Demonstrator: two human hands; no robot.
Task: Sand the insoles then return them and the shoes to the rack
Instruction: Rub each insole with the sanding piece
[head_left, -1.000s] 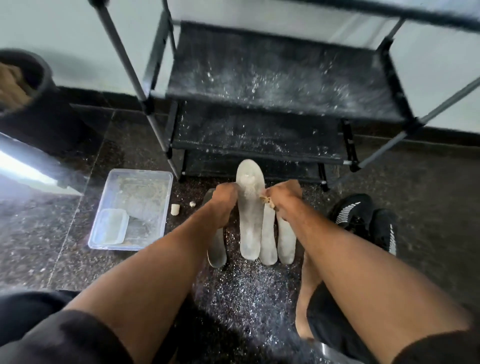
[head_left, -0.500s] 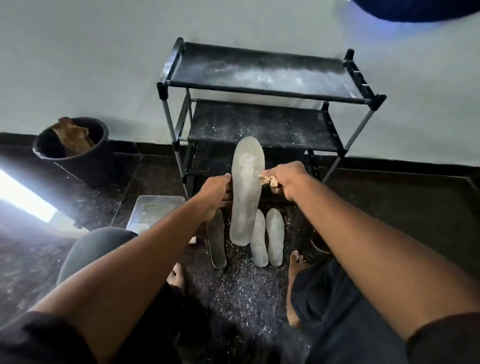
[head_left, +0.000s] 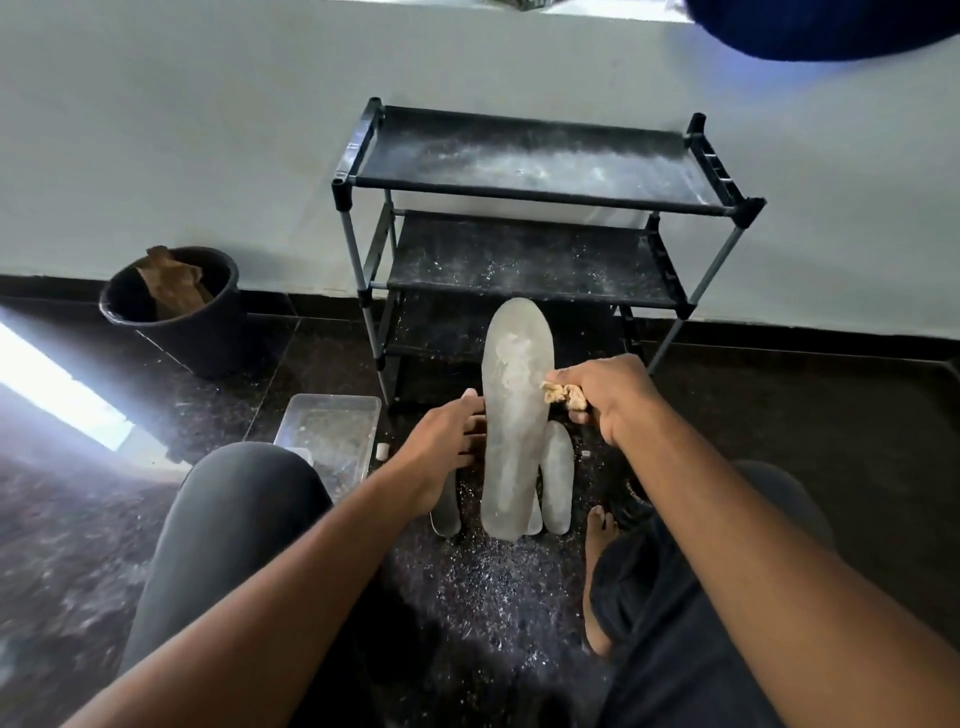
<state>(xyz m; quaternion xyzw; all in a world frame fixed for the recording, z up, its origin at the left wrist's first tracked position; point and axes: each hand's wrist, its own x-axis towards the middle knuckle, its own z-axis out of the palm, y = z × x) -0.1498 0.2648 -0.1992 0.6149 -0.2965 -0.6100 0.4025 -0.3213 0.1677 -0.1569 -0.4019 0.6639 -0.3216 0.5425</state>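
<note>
1. Insole, grey, large (head_left: 514, 415): held upright off the floor in front of the shoe rack (head_left: 535, 182), worn face toward the person; judged so placed to give the abrasive a flat run.
2. L hand (head_left: 441, 452): fingers laid along the insole's left edge, thumb tip at top; insole is steadied from that side. How the fingers lie behind it can't be told.
3. R hand (head_left: 605, 395): curled, pinching a crumpled tan sandpaper scrap (head_left: 563, 395), pressed against the insole's right edge, mid-length.
4. Other insoles (head_left: 557, 478): laid flat on the floor (head_left: 493, 587) just below the held one, side by side, heels toward the person; prob. queued or done, can't tell which.
5. Rack shelves: bare of shoes, dusted w/ white grit. Shoes hardly visible; a dark shape by the R foot may be one.
6. Clear plastic tub (head_left: 332, 436): on floor, left of rack.
7. Black bucket (head_left: 176, 306): by the wall, far left, brown scraps inside.
8. Status: sanding judged in hand; return to rack not begun.
</note>
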